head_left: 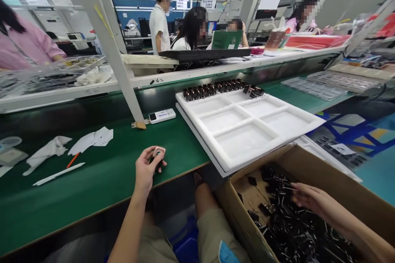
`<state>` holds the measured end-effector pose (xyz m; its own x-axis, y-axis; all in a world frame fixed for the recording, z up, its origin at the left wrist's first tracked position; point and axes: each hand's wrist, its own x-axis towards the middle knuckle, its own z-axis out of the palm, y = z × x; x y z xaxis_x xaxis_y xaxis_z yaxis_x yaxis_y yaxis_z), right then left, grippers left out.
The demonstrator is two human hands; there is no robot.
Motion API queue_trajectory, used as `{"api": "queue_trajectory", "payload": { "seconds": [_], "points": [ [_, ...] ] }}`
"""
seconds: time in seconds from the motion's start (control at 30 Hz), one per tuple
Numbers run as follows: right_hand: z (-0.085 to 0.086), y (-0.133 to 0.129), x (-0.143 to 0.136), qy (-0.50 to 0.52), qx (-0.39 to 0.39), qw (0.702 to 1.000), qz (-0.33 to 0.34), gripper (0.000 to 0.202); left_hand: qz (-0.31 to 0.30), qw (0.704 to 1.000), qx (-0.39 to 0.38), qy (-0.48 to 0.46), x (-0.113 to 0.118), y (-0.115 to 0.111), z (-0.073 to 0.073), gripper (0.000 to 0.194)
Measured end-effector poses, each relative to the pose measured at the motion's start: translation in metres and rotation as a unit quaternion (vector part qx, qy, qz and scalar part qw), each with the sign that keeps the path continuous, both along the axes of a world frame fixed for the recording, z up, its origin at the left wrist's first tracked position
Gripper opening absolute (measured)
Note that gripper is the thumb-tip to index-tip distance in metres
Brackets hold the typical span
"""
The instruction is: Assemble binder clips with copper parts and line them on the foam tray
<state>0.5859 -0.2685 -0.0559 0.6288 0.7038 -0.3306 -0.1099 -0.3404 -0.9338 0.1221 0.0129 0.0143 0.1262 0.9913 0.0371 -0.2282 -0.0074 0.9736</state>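
My left hand is closed around a small rose-gold device with a round dark lens, held above the green bench near its front edge. Something black shows under the device between my fingers, too small to make out. Inside the cardboard box at the lower right, my right hand pinches the wire handle of a black binder clip. Many more binder clips lie heaped below it. A white foam tray with several compartments rests on the bench between my hands.
Clipped devices line the tray's far edge. A white handheld meter lies left of the tray, with crumpled cloths and a white pen further left. A slanted white post rises behind the bench. Other people sit and stand beyond.
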Motion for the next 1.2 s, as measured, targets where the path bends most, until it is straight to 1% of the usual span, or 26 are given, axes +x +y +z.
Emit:
{"api": "queue_trajectory", "payload": {
  "seconds": [0.07, 0.13, 0.2, 0.23, 0.27, 0.3, 0.33, 0.4, 0.47, 0.53, 0.6, 0.67, 0.77, 0.87, 0.97, 1.07, 1.2],
  "points": [
    [0.036, -0.001, -0.045, 0.055, -0.015, 0.995, 0.084, 0.042, -0.011, 1.000, 0.009, 0.014, -0.001, 0.000, -0.003, 0.049],
    [0.067, 0.003, -0.092, 0.078, -0.040, 0.974, 0.208, 0.048, -0.025, 0.999, 0.019, 0.030, -0.001, 0.000, -0.004, 0.046],
    [0.087, 0.017, -0.135, 0.088, -0.028, 0.937, 0.337, 0.047, -0.039, 0.998, 0.028, 0.042, -0.002, 0.000, -0.004, 0.043],
    [0.093, 0.026, -0.155, 0.100, -0.009, 0.916, 0.387, 0.045, -0.046, 0.997, 0.031, 0.048, -0.004, 0.000, -0.003, 0.042],
    [0.096, 0.038, -0.174, 0.115, 0.016, 0.900, 0.420, 0.045, -0.052, 0.997, 0.031, 0.054, -0.006, -0.001, -0.002, 0.041],
    [0.097, 0.052, -0.191, 0.134, 0.043, 0.890, 0.433, 0.048, -0.059, 0.996, 0.031, 0.063, -0.009, -0.001, 0.000, 0.041],
    [0.096, 0.068, -0.207, 0.157, 0.071, 0.888, 0.427, 0.053, -0.067, 0.995, 0.031, 0.074, -0.013, -0.001, 0.002, 0.042],
    [0.091, 0.103, -0.235, 0.190, 0.121, 0.890, 0.396, 0.058, -0.080, 0.992, 0.030, 0.095, -0.024, -0.001, 0.004, 0.043],
    [0.084, 0.141, -0.259, 0.190, 0.167, 0.895, 0.368, 0.056, -0.089, 0.990, 0.029, 0.106, -0.036, -0.001, 0.005, 0.042],
    [0.077, 0.179, -0.277, 0.167, 0.200, 0.897, 0.357, 0.056, -0.088, 0.990, 0.029, 0.102, -0.046, -0.002, 0.004, 0.042],
    [0.071, 0.211, -0.290, 0.132, 0.217, 0.894, 0.368, 0.056, -0.085, 0.992, 0.030, 0.092, -0.053, -0.002, 0.001, 0.042],
    [0.064, 0.236, -0.296, 0.101, 0.225, 0.888, 0.387, 0.059, -0.087, 0.992, 0.032, 0.083, -0.055, -0.002, -0.002, 0.043],
    [0.054, 0.254, -0.295, 0.064, 0.236, 0.879, 0.410, 0.062, -0.102, 0.992, 0.035, 0.072, -0.056, 0.000, -0.005, 0.043],
    [0.047, 0.258, -0.289, 0.032, 0.233, 0.869, 0.434, 0.061, -0.119, 0.990, 0.032, 0.069, -0.057, 0.001, -0.008, 0.042],
    [0.043, 0.256, -0.285, 0.011, 0.220, 0.857, 0.465, 0.059, -0.147, 0.984, 0.033, 0.092, -0.059, 0.002, -0.011, 0.042],
    [0.042, 0.255, -0.284, -0.006, 0.212, 0.849, 0.483, 0.057, -0.167, 0.978, 0.037, 0.123, -0.060, 0.002, -0.012, 0.042],
    [0.044, 0.253, -0.283, -0.023, 0.206, 0.850, 0.484, 0.057, -0.173, 0.975, 0.039, 0.137, -0.061, 0.002, -0.010, 0.041]
  ]
}}
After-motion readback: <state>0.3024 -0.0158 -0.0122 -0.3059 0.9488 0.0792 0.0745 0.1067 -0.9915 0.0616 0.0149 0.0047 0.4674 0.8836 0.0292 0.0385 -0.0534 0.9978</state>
